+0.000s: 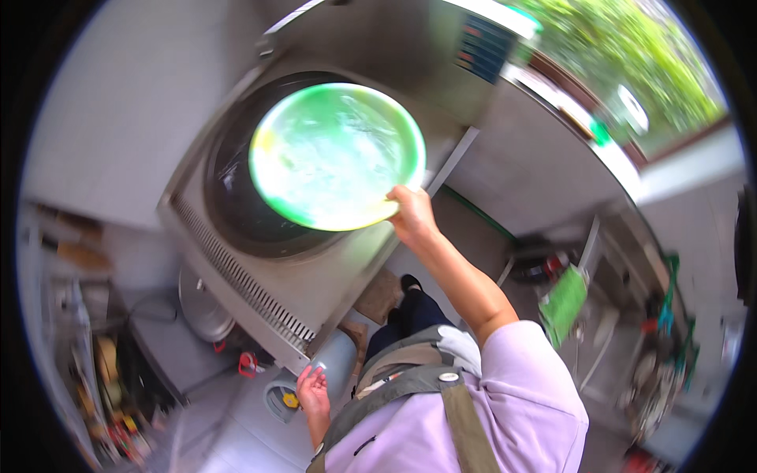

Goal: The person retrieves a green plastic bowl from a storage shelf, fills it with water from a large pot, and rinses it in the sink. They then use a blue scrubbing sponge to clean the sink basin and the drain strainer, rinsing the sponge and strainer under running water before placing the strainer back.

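My right hand (412,214) grips the near right rim of a green and white plastic basin (337,156). The basin is held over a large dark wok (227,177), covering much of it. Bright glare and ripple-like highlights fill the basin; I cannot tell whether it holds water. The wok is set into a stainless steel stove (319,275). Low at my left side, my left hand (313,390) has nothing in it, its fingers loosely bent and apart. It is near the stove's front corner, beside a grey gas cylinder (334,358) with a yellow valve knob (290,400).
A slotted grille (242,275) runs along the stove's left edge. Left of it stands a round metal pot (204,304). Over to the right, a green cloth (563,304) hangs by a metal counter. A window (639,71) is at upper right. Shelving with tools (112,378) lines the lower left.
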{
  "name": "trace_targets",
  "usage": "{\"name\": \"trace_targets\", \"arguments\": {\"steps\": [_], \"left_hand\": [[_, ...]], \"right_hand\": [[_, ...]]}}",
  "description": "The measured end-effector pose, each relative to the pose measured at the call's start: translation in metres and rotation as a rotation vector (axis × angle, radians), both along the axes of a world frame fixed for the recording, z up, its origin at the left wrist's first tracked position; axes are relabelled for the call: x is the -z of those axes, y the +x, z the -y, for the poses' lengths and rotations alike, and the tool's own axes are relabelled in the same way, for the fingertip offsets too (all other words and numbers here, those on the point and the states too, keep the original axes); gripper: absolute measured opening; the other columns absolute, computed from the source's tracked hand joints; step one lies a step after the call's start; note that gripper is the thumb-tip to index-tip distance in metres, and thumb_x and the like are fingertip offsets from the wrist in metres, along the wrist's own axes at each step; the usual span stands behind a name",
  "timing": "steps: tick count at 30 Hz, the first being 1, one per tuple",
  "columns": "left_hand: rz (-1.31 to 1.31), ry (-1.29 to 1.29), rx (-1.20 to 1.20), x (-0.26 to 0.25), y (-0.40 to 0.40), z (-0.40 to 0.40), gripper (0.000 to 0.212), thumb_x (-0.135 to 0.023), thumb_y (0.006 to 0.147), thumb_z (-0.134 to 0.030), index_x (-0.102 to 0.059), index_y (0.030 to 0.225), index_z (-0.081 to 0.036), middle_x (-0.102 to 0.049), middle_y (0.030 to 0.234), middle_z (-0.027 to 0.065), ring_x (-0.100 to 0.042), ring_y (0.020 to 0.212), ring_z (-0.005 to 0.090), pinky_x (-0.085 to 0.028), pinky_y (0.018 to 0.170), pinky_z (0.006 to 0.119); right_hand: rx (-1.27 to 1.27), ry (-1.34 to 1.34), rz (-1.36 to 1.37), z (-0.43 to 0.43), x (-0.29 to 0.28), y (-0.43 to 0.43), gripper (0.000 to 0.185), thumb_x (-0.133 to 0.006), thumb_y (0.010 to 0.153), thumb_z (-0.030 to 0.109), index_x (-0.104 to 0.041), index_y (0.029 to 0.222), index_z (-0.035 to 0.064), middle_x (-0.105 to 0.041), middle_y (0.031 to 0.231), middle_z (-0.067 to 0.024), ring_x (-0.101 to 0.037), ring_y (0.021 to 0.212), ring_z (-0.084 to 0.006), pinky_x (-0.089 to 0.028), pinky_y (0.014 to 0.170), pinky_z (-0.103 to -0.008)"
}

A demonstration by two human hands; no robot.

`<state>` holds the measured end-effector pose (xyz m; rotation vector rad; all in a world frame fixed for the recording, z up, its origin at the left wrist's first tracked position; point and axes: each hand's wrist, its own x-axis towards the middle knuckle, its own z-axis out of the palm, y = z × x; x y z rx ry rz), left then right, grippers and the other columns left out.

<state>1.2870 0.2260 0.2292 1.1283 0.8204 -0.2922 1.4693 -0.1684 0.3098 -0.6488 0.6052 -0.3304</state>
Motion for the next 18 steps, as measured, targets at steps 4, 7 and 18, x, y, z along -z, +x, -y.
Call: {"name": "trace_targets", "arguments": {"steps": [4,7,18], "left_hand": [[-0.052,0.007,0.217,0.007,0.012,-0.004,0.041,-0.049,0.073,-0.005,-0.045,0.114,0.002,-0.057,0.094,0.0154,-0.052,0.072,0.0172,-0.041,0.066,0.026],[-0.022,0.012,0.438,0.009,0.031,0.016,0.038,-0.048,0.074,-0.005,-0.046,0.111,0.001,-0.058,0.092,0.0133,-0.053,0.071,0.0163,-0.043,0.066,0.025],[0.073,-0.091,0.954,0.007,0.033,0.141,0.031,-0.045,0.079,-0.006,-0.049,0.108,0.000,-0.061,0.092,0.0154,-0.057,0.069,0.0156,-0.044,0.063,0.025]], "right_hand": [[0.031,-0.161,0.001,0.020,-0.030,-0.088,0.035,-0.047,0.067,-0.004,-0.044,0.102,-0.0050,-0.052,0.092,-0.0123,-0.053,0.082,-0.0241,-0.045,0.072,-0.0389],[0.292,-0.099,0.044,0.038,-0.061,-0.181,0.030,-0.048,0.069,0.000,-0.048,0.098,-0.0049,-0.052,0.086,-0.0097,-0.051,0.076,-0.0173,-0.044,0.065,-0.0312],[0.985,-0.201,-0.470,0.035,-0.088,-0.522,0.025,-0.050,0.068,0.002,-0.049,0.092,-0.0043,-0.053,0.080,-0.0118,-0.055,0.064,-0.0201,-0.044,0.047,-0.0298]]}}
